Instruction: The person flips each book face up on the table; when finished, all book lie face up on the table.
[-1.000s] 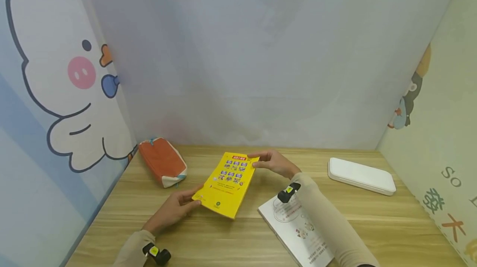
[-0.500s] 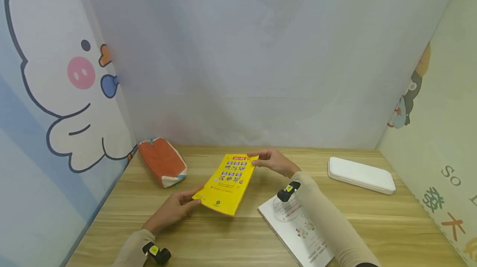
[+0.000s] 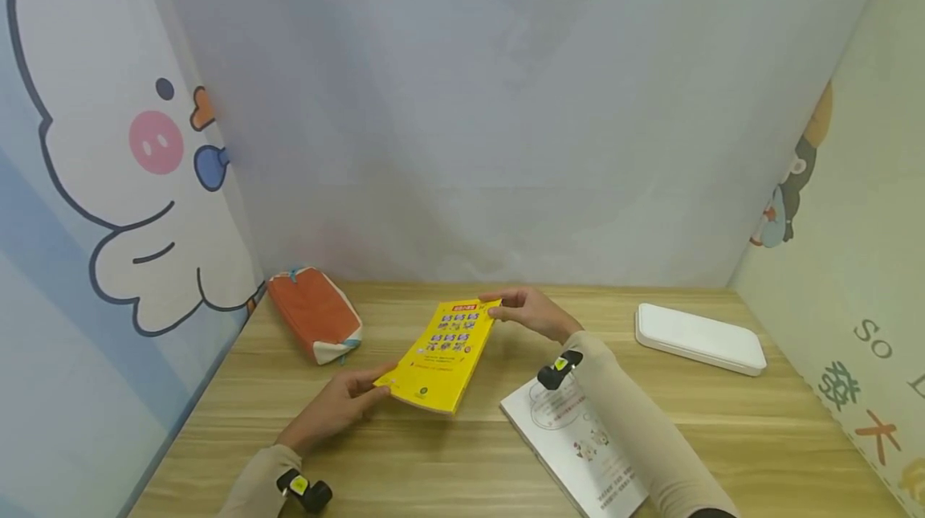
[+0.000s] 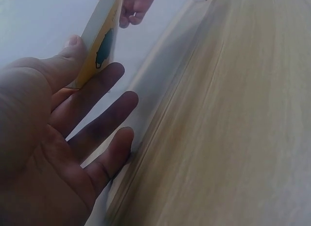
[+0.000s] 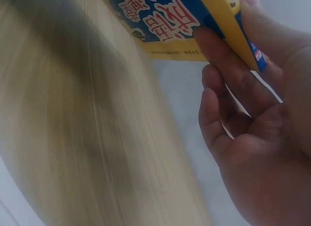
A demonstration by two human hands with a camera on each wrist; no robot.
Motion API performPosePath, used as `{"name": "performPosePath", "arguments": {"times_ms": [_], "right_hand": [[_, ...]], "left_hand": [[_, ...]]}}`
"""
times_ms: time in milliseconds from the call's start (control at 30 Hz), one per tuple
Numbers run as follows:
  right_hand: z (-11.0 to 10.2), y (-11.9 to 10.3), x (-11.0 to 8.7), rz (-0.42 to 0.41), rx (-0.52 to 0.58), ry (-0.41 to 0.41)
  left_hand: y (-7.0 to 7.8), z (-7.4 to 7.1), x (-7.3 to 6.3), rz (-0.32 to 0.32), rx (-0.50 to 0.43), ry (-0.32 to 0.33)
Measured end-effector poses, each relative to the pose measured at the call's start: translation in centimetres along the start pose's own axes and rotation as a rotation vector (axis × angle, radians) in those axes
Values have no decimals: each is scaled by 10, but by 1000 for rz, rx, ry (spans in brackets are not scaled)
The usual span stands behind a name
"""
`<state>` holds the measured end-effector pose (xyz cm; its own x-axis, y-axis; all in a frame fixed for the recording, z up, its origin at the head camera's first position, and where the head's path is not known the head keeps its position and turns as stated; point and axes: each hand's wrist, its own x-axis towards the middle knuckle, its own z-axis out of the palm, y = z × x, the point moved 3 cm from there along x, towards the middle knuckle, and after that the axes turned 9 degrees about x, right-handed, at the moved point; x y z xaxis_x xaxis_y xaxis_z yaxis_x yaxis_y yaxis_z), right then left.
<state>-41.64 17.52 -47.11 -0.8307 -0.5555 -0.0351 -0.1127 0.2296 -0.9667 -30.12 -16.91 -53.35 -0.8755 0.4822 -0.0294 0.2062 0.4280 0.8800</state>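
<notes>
Both hands hold a yellow book (image 3: 441, 357) above the table, its plain yellow side with small purple pictures facing up. My left hand (image 3: 336, 405) pinches its near left corner between thumb and fingers; in the left wrist view the thumb lies on one face and a finger (image 4: 104, 80) on the other. At the far right corner my right hand (image 3: 533, 314) pinches it the same way. The underside of the book (image 5: 170, 17), seen in the right wrist view, is blue and yellow with large white characters. The book tilts, clear of the wood.
A white booklet (image 3: 571, 438) with small drawings lies under the right forearm. An orange pencil pouch (image 3: 315, 313) sits at the back left of the wooden table (image 3: 723, 438), and a white case (image 3: 701, 339) at the back right. Walls enclose the back and both sides.
The book's near edge has risen slightly and its top face has tipped a little flatter to the view. Both hands keep their grip and stay almost in place.
</notes>
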Motion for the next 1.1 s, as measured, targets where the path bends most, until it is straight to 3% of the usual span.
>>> {"name": "performPosePath", "arguments": {"times_ms": [533,867,1100], "right_hand": [[0,-2,1,-46,43,-13],[2,-7,1,-78,67,-19],[2,-9,2,-86,35,-3]], "left_hand": [[4,1,-2,-18,-6,-38],[3,1,0,21,-18,-87],[5,0,-1,49,-14,-84]]}}
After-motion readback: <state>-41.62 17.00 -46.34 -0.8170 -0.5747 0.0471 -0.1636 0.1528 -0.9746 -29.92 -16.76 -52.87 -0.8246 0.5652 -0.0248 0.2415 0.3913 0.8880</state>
